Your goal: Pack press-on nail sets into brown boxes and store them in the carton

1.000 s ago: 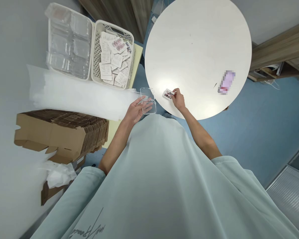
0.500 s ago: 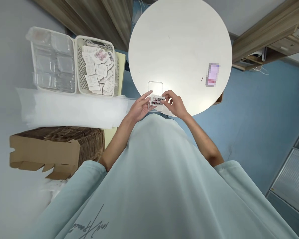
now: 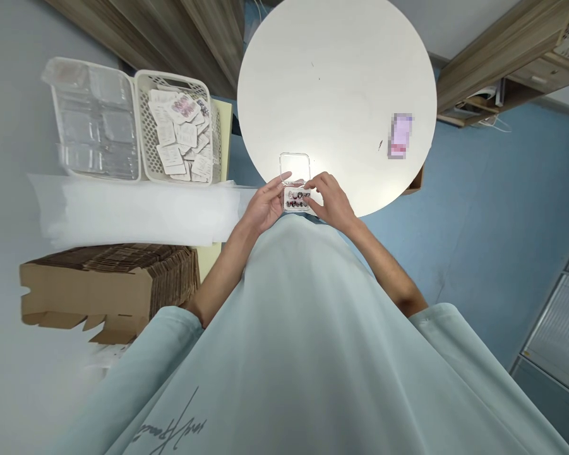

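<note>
White card [image 3: 293,200] with two dark-speckled rows, pinched by right hand [image 3: 335,201], clear case [image 3: 294,168] gripped in left hand [image 3: 264,207]

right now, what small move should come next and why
Perhaps press the card flat into the open case with the right hand: it holds the card's right end, the card lies over the lower half, and the left hand supports the case.

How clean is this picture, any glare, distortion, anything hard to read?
Head view: glints on the plastic boxes; wide-angle stretch toward the edges; pixelated purple item on the round table; detail on the card at the open case too small to read.
</note>
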Motion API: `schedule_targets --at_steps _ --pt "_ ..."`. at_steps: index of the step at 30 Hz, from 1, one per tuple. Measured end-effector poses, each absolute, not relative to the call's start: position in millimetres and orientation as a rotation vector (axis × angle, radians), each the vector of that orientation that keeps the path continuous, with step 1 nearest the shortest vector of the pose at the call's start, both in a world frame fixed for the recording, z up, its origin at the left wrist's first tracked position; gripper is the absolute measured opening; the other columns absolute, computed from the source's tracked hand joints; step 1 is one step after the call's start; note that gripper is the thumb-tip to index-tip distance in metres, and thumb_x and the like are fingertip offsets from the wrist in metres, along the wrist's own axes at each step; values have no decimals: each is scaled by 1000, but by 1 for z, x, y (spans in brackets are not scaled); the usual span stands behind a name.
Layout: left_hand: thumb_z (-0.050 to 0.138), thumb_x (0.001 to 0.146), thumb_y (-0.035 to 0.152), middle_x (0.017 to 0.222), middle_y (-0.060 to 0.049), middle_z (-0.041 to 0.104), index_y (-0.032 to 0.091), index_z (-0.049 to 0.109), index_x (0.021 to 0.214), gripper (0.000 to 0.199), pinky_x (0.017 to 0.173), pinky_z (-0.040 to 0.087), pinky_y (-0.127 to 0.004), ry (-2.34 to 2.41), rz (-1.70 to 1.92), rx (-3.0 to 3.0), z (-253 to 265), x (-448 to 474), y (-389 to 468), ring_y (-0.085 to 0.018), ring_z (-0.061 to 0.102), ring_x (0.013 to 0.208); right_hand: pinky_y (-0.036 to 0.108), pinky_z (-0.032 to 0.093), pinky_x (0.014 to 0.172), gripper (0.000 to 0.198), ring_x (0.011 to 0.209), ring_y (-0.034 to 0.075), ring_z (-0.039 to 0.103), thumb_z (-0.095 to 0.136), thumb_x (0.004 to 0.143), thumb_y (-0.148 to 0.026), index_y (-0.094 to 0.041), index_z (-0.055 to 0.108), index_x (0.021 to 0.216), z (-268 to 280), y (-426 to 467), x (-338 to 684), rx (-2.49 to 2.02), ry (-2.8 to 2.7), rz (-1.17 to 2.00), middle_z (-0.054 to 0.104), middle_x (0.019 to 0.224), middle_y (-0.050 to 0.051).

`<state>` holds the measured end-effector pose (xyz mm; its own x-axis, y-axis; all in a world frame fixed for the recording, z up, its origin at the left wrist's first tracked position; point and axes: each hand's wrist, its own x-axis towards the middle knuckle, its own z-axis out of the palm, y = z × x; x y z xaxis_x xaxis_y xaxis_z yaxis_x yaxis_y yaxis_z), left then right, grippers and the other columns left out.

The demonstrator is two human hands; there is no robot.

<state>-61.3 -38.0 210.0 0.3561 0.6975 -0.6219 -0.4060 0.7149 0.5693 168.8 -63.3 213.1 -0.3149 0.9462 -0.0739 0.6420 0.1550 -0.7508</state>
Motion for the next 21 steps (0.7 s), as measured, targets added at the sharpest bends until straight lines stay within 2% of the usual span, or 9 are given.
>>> schedule_targets --at_steps 6,9,12,16,21 --pt "80 106 34 148 -19 81 16 67 158 57 132 54 -56 960 734 341 209 -67 -43 -37 71 150 47 64 89 37 118 33 59 62 116 -56 -33 67 144 211 -64 165 -1501 -2093 902 61 126 12" --pt "79 106 34 150 -19 80 16 66 160 58 131 54 -56 957 728 337 209 -69 -43 -36 71 150 48 64 90 38 117 33 60 60 116 -56 -32 68 144 211 -62 163 -1484 -2113 899 62 125 13" --pt "79 108 35 152 -20 78 16 62 163 61 130 55 -54 953 729 333 210 -69 -43 -35 72 148 49 63 91 34 117 34 60 57 118 -51 -31 73 140 212 -60 162 -1474 -2134 886 65 126 13" --pt "78 108 35 151 -19 79 17 62 164 60 131 55 -54 955 746 327 210 -71 -41 -35 73 148 50 61 91 33 114 34 63 54 119 -49 -30 81 125 214 -60 157 -1484 -2150 872 69 122 13" --pt "81 106 35 151 -20 79 16 65 162 61 132 54 -55 931 747 306 210 -78 -40 -37 71 151 47 63 91 46 111 31 68 59 114 -70 -31 83 124 216 -46 155 -1586 -1844 891 73 115 10"
